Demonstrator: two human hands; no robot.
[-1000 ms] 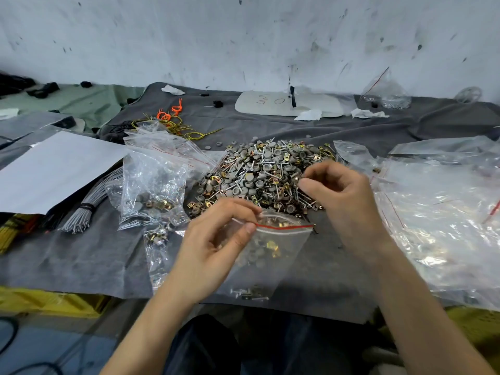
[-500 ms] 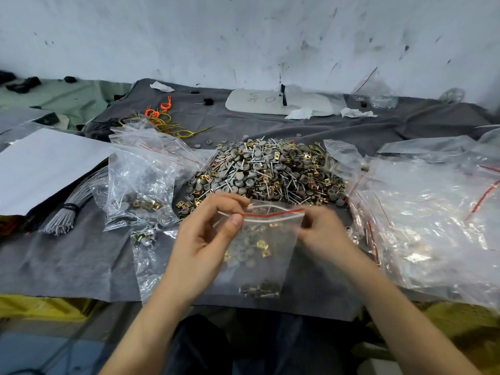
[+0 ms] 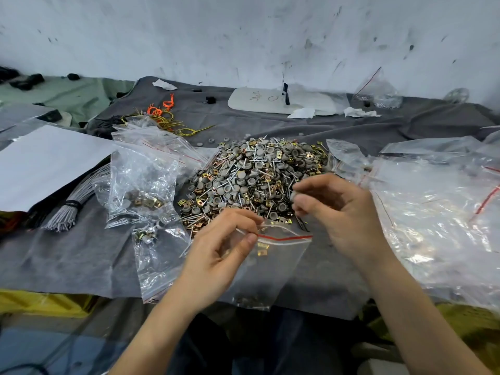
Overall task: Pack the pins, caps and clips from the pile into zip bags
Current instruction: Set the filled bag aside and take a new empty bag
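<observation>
A pile (image 3: 254, 177) of grey caps, metal pins and brass clips lies on the grey cloth in the middle. In front of it my left hand (image 3: 221, 247) pinches the left side of the mouth of a clear zip bag (image 3: 273, 263) with a red strip; a few clips and caps show inside. My right hand (image 3: 335, 212) hovers over the pile's near right edge, just above the bag's mouth, its fingers curled and fingertips pinched on something small and grey that is blurred.
Packed zip bags (image 3: 140, 185) lie left of the pile, beside a bundle of grey wires (image 3: 73, 204) and a white sheet (image 3: 46, 163). A heap of empty bags (image 3: 438, 212) fills the right. Yellow and orange wire loops (image 3: 167, 117) and a white tray (image 3: 281, 101) sit further back.
My right hand left the bag's right edge and rose to the pile's near side, fingers now pinched together. The left hand kept hold of the bag mouth.
</observation>
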